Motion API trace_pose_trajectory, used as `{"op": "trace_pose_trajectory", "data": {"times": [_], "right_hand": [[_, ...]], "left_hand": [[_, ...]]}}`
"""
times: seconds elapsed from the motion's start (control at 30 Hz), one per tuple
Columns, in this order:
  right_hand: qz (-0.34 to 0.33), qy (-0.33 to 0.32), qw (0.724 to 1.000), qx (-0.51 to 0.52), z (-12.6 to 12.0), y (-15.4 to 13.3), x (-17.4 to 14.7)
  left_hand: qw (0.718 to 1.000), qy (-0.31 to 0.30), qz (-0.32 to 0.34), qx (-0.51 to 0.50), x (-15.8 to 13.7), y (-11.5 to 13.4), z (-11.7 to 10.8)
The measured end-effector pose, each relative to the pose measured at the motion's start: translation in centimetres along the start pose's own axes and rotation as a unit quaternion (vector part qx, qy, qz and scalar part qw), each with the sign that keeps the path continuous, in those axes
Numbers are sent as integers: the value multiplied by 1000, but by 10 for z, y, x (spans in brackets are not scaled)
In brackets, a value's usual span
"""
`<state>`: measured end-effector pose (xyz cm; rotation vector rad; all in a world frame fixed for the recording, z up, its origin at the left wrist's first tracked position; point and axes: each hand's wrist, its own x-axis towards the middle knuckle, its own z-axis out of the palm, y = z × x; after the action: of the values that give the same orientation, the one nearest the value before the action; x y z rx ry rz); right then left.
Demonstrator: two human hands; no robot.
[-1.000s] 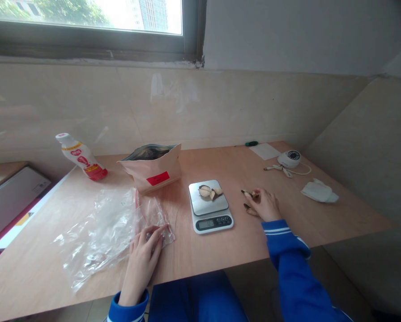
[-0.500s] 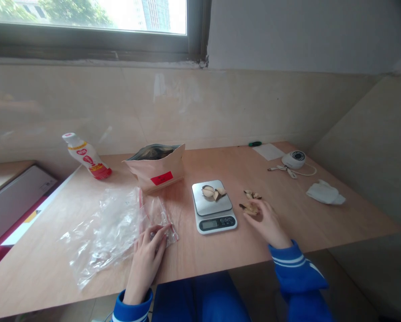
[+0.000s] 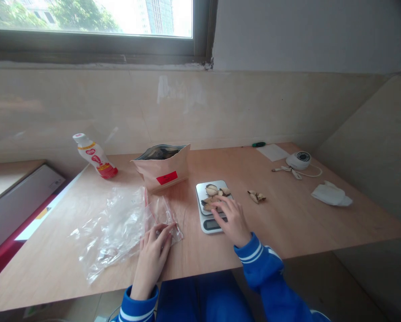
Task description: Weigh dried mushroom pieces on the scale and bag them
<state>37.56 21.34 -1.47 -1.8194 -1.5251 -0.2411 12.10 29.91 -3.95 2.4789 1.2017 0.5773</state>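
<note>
- The room has a metal-framed window above smooth beige tiles; below them stands a wood-grained table.
- At the far left, a glossy white-and-red bottle with a tapered neck stands near the wall.
- Clear, crinkled plastic bags lie in front of it, shiny and creased.
- The person's left hand rests on the bags' right end, as it did before, fingers loosely bent; whether they pinch the film cannot be told.
- Behind, a matte, pale tan pouch with a red label gapes at the top, its lining silvery.
- The digital scale has a flat metal pan bearing curved, pale dried pieces and, in front, a browner dried piece, which a half second ago lay on the table.
- The right hand has moved from the table to over the scale, thumb and fingers slightly parted at the browner piece; whether it is gripped or released cannot be told.
- One curled dried cluster remains on the table, right of the scale.
- Farther right are white paper, a rounded white camera with a cable, and a soft, crumpled white item.
</note>
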Motion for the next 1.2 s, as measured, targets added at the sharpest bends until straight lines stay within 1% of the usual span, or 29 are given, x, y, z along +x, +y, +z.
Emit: {"op": "trace_pose_trajectory", "data": {"times": [0.07,0.17,0.27,0.33,0.53,0.87,1.03,1.2], "right_hand": [[45,51,997,31,-9,14,-12],[126,124,982,58,-16,41,-31],[215,156,960,85,-16,60,-46],[245,159,951,98,-15,64,-50],[225,150,960,74,-14,56,-51],[219,134,964,74,-16,61,-52],[240,126,959,78,-17,58,-51],[249,126,956,89,-12,59,-53]], "left_hand": [[1000,2,2,0,0,0,0],[1000,5,1,-1,0,0,1],[1000,0,-3,-1,0,0,1],[1000,-3,-6,1,-1,0,1],[1000,0,-3,8,0,0,1],[999,18,30,12,-2,-2,3],[999,-11,25,23,11,-1,7],[999,-30,8,-18,19,-1,5]]}}
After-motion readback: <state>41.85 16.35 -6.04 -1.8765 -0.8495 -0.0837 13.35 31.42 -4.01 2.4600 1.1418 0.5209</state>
